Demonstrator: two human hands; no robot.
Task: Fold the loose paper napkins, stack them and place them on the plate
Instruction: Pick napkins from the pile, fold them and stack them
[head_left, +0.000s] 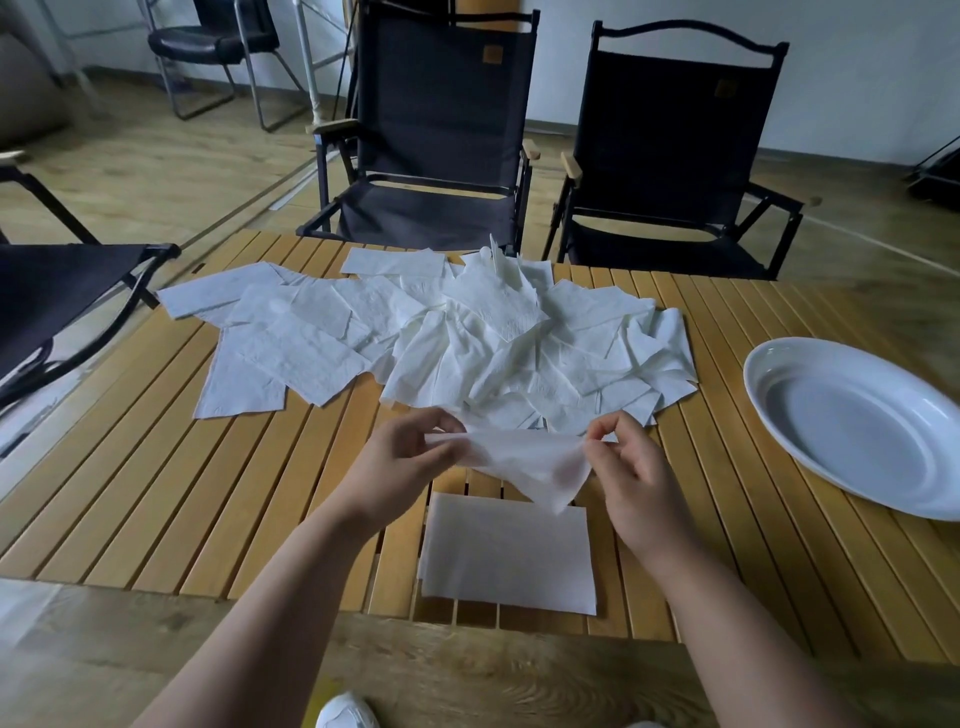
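Observation:
A white paper napkin (524, 462) hangs in the air between both hands above the slatted wooden table (208, 493). My left hand (400, 462) pinches its left corner and my right hand (634, 478) pinches its right corner. Below it, near the table's front edge, a folded napkin (506, 556) lies flat. A wide heap of loose white napkins (441, 338) covers the far half of the table. An oval white plate (857, 421) with nothing on it sits at the right edge.
Two black folding chairs (441, 130) (675, 150) stand behind the table, and another black chair (57, 301) at the left. A white shoe (345, 712) shows below the table's front edge.

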